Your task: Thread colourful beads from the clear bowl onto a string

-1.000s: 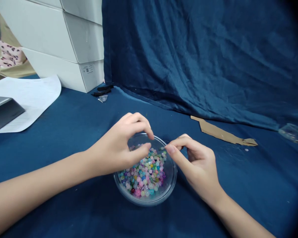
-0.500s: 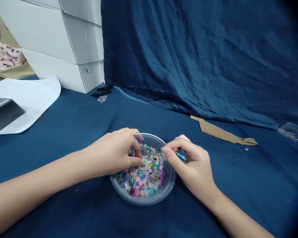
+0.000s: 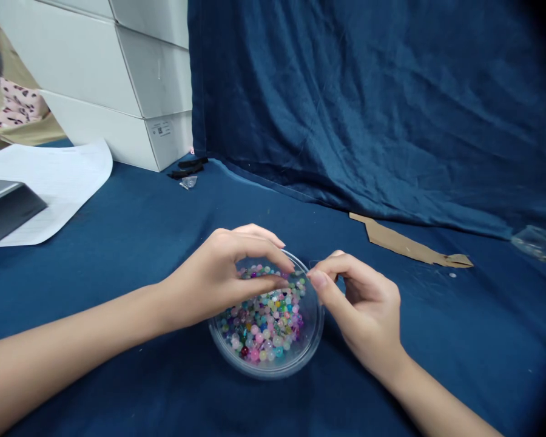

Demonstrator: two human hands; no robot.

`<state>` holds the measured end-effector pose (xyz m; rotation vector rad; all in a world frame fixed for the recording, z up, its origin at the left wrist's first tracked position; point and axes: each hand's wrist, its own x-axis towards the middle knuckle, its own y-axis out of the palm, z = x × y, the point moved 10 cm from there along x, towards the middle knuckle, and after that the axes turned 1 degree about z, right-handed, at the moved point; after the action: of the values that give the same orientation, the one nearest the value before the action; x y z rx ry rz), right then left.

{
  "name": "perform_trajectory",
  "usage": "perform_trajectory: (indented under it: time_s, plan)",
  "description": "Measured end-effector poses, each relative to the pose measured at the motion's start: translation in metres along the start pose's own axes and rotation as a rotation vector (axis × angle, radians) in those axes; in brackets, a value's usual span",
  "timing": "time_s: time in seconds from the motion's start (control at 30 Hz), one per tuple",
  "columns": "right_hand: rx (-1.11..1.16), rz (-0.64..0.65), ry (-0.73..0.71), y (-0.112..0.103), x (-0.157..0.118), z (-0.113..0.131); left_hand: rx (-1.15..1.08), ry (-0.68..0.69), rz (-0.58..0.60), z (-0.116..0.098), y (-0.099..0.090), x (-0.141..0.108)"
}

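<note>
While the left hand is hovering above the far left side of a clear round bowl, its thumb and forefinger are curving towards each other with a narrow gap showing at the tips; whether a bead is clinging to either tip, one cannot tell. Its other fingers are arching over the far rim.

Right hand: thumb and forefinger are pressing together beside the right rim, pinching a fine clear thread, of which a thin loop is rising just behind the fingertips. The remaining fingers are curling inward.

Bowl: one, sitting at the centre front on a blue cloth.

Beads: many, lying loose in the bowl, showing pink, white, turquoise, purple, yellow and one dark red.

Right side: a torn cardboard strip is lying beyond the right hand; a clear plastic container is resting near the edge of view.

Left side: white boxes are standing stacked; black scraps are lying at their foot; a white sheet is spreading beneath a dark grey object.

Backdrop: a blue curtain is hanging behind.
</note>
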<state>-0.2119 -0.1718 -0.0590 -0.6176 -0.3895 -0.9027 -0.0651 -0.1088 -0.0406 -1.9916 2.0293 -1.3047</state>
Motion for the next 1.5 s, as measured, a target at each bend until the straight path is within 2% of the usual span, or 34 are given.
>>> perform_trajectory:
  time_s: [0.17, 0.33, 0.7, 0.97, 1.5]
  plan:
    - [0.033, 0.029, -0.038, 0.002, -0.002, 0.005, -0.084, 0.044, -0.044, -0.006, -0.004, 0.001]
    - [0.02, 0.042, -0.054, 0.003, -0.003, 0.008, -0.118, 0.007, -0.062, -0.002, -0.005, 0.002]
    - [0.052, 0.057, -0.153, 0.003, -0.004, 0.021, -0.093, 0.069, -0.082, -0.008, -0.007, 0.003]
    - [0.043, 0.08, -0.133, 0.005, -0.004, 0.019, -0.152, -0.024, -0.107, 0.0, -0.007, 0.001]
    - [-0.001, 0.082, -0.084, 0.006, -0.006, 0.013, -0.161, -0.022, -0.067, -0.004, -0.004, 0.001]
